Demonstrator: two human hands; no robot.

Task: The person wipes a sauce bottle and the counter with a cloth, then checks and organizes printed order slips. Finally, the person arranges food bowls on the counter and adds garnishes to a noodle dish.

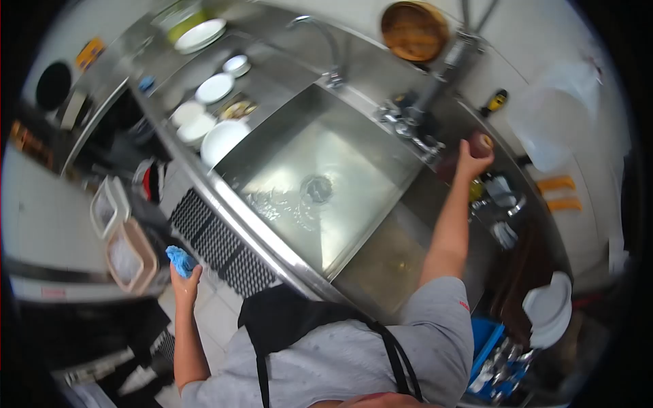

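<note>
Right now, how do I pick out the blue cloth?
Start at the big steel sink basin. Go left past its front rim and the dark patterned mat to the left hand. The blue cloth is the crumpled bundle there, bright against the peach bin beside it.

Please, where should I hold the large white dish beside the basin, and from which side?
Probably grip the large white dish by its rim, coming from the basin side. Its round outline looks wide to span, and smaller dishes crowd the opposite side.
</note>
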